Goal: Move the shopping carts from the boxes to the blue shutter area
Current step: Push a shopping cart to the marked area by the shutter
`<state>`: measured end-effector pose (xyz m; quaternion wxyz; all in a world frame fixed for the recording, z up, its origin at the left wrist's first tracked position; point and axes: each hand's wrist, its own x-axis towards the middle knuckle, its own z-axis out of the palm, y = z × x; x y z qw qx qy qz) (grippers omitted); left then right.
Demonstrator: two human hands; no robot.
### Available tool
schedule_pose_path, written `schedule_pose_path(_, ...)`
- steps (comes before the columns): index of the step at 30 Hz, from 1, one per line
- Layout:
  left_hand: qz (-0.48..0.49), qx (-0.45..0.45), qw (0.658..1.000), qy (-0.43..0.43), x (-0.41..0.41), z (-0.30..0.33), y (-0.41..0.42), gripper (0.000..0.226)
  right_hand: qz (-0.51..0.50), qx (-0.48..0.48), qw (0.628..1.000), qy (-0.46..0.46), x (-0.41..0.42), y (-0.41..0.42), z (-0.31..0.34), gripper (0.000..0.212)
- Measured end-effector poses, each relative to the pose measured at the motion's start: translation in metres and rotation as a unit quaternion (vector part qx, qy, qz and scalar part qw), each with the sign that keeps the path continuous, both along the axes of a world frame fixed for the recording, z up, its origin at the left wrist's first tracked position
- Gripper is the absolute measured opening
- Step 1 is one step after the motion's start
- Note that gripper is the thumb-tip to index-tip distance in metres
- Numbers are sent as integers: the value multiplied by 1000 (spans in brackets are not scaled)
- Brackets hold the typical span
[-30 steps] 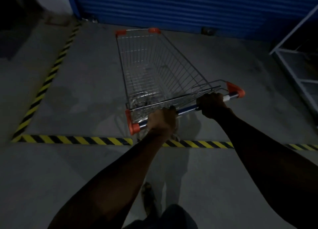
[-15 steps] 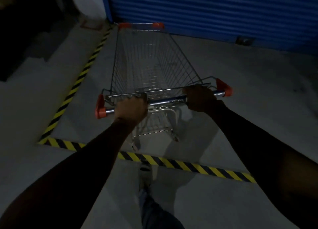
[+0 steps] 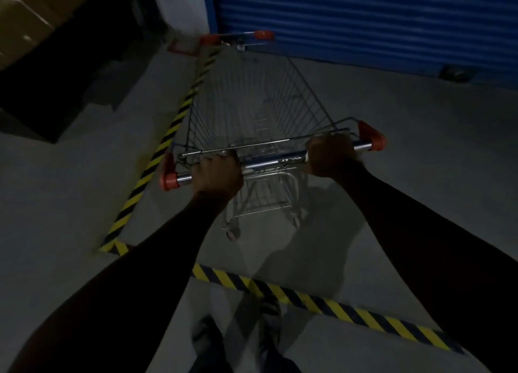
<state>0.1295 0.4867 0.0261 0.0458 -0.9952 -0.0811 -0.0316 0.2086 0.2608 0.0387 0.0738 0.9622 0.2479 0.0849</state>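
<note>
Gripping the handle bar [image 3: 273, 162] of one wire shopping cart [image 3: 260, 112], the person has two hands on it. The left hand [image 3: 217, 173] is closed fully around the bar near its left end; the right hand [image 3: 330, 155] is closed fully around it near the right end. Between the two hands a stretch of bare chrome bar shows.

Count of items: one cart, with its basket showing nothing inside. Four orange plastic caps are visible on it: one at each end of the handle bar, left [image 3: 169, 180] and right [image 3: 372, 137], and two on the far corners of the basket, left [image 3: 208, 39] and right [image 3: 263, 34]. Two rear wheels [image 3: 232, 232] show beneath the handle; the front wheels are hidden by the basket.

Position: the cart stands on the grey concrete floor [image 3: 406, 148], nose toward the one blue shutter [image 3: 364, 22], its far rim close to the shutter's lower left corner. Whether it touches the shutter cannot be told. Two yellow-and-black floor stripes are visible: one [image 3: 157, 162] runs along the cart's left side, the other [image 3: 322, 302] crosses behind the cart, in front of the person's feet. The cart sits inside the corner these two form. Brown cardboard boxes [image 3: 25, 16] stand at upper left, well apart from the cart; lighting is dim and their number is unclear.
</note>
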Motion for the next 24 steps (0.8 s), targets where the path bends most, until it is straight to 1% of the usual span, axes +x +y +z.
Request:
schedule_pose_path(2,-1,-22,1000,-1,14,1,8,24,-40,0,999,33,18,15,8,17)
schedule_pose_path(4,-9,-33,999,-11,27,0,21,23,-82,-13,994,76,35,32,10,25)
schedule_pose_path(7,-32,-34,999,-17,46,1,53,24,-104,-25,988,108,53,64,12,30)
schedule_pose_path(11,-37,-49,998,-3,66,5,116,26,-109,-7,989,104,61,123,11,26)
schedule_pose_path(13,-26,-54,998,0,76,7,153,26,-92,-6,991,92,64,158,9,23)
schedule_pose_path(16,-21,-47,999,-6,93,6,206,27,-78,13,991,104,68,205,6,26)
schedule_pose_path(18,-26,-46,999,11,105,5,236,30,-73,18,992,99,70,229,5,26)
schedule_pose_path(20,-33,-51,998,20,114,6,259,27,-75,18,994,76,72,249,3,24)
schedule_pose_path(24,-52,-45,998,1,119,6,284,23,-104,16,992,65,75,275,0,27)
